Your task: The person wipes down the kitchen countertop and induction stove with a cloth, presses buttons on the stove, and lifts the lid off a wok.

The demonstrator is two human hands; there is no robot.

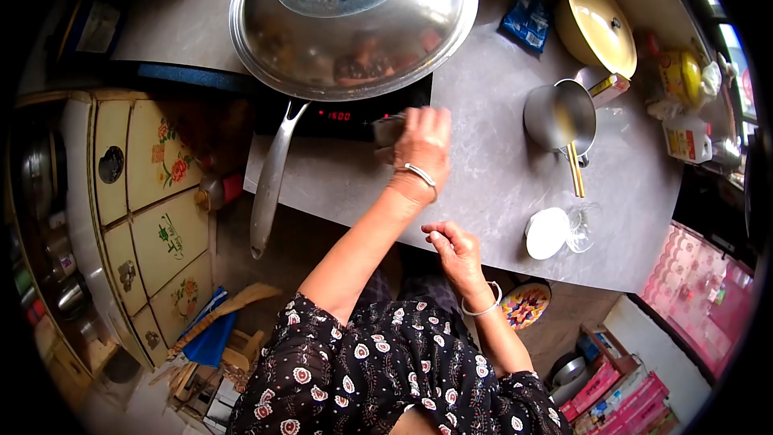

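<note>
My left hand is closed on a folded grey cloth, pressed to the right end of the black induction cooktop. Red digits glow on the panel beside it. Over the cooktop stands a large wok with a shiny domed lid; its long metal handle points toward me. By the counter's front edge, my right hand hangs with fingers curled and pressed together, and nothing shows in it.
On the grey counter to the right are a metal pot with chopsticks, a white bowl and a clear glass bowl. Farther back lie a blue packet and a yellow lidded basin. A cabinet stands left.
</note>
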